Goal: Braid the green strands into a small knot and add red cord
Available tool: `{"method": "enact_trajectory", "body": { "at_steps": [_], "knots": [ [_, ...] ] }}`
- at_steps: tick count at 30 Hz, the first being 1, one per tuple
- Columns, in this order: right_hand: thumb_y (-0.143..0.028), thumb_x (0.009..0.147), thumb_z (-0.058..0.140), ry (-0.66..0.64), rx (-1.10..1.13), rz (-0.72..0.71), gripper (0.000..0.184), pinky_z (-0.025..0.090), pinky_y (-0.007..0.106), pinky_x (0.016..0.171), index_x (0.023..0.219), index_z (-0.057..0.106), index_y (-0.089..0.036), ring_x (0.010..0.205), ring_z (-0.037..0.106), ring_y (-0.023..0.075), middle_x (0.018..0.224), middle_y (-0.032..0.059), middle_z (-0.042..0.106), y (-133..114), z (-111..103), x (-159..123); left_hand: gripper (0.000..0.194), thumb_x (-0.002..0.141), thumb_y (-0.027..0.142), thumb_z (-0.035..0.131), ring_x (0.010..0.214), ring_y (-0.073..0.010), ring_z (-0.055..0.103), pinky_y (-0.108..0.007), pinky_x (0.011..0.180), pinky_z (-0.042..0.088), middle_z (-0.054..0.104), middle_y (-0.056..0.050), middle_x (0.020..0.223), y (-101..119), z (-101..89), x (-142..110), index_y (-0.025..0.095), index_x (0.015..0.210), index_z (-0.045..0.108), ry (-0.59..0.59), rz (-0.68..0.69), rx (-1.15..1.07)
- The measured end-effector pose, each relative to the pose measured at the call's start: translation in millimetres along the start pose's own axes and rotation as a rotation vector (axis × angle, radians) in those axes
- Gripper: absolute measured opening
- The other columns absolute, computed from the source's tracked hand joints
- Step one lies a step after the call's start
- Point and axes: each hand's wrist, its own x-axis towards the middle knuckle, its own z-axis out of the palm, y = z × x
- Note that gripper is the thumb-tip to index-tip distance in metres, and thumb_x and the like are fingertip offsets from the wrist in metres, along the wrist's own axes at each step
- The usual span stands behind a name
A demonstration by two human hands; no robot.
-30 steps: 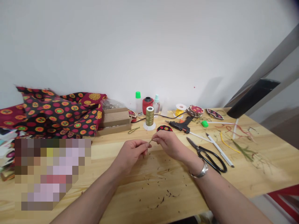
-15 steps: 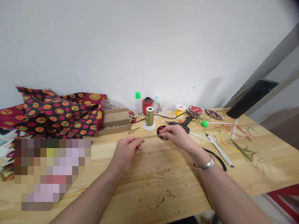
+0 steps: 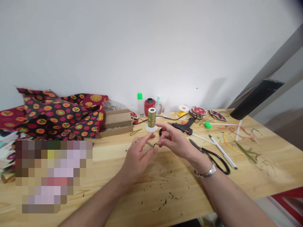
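Over the wooden table, my left hand has its fingers stretched out and its thumb apart from them. My right hand faces it, index finger raised, thumb and another finger pinching a short olive cord. The cord's far end lies near my left fingers; whether they touch it I cannot tell. Just behind the hands is a spool of olive-gold thread. A round patterned fabric piece is partly hidden by my right hand. Black-handled scissors lie beside my right wrist.
A black glue gun lies behind my right hand, its cable running along the wall. Bottles, a red thread cone and a yellow spool stand behind. Patterned fabric and a cardboard box are left; a white pen lies right.
The cord was stretched taut between both hands; now my hands are closer together and it is bent. My left fingers have opened out and my right index finger has lifted.
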Motion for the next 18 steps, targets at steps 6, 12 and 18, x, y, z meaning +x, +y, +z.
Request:
{"method": "enact_trajectory", "body": {
  "at_steps": [6, 12, 18],
  "knots": [
    [-0.029, 0.079, 0.052, 0.0, 0.035, 0.04, 0.034, 0.043, 0.023, 0.056, 0.109, 0.055, -0.014, 0.055, 0.052, 0.0095, 0.061, 0.0004, 0.06, -0.6, -2.0, 2.2, 0.018, 0.077, 0.029, 0.053, 0.064, -0.0142, 0.054, -0.024, 0.064, 0.041, 0.06, 0.001, 0.062, 8.7, -3.4, 3.4, 0.019, 0.074, 0.068, -0.05, -0.203, -0.15],
    [-0.04, 0.079, 0.049, 0.173, -0.064, 0.094, 0.033, 0.042, 0.024, 0.061, 0.073, 0.066, -0.012, 0.063, 0.053, 0.0112, 0.069, 0.0038, 0.062, 4.9, -7.2, 6.8, 0.019, 0.075, 0.03, 0.055, 0.061, -0.0127, 0.052, -0.022, 0.063, 0.04, 0.058, 0.003, 0.059, 7.7, -4.6, 5.7, 0.018, 0.063, 0.063, 0.012, -0.268, -0.178],
    [-0.028, 0.067, 0.065, 0.076, 0.044, 0.107, 0.015, 0.042, 0.025, 0.064, 0.072, 0.067, -0.014, 0.065, 0.053, 0.0115, 0.069, 0.0011, 0.062, 2.8, 1.7, 4.2, 0.021, 0.076, 0.032, 0.053, 0.06, -0.0122, 0.049, -0.022, 0.06, 0.038, 0.056, 0.003, 0.059, 8.1, -4.3, 4.1, 0.018, 0.062, 0.061, -0.015, -0.281, -0.16]
  ]
}}
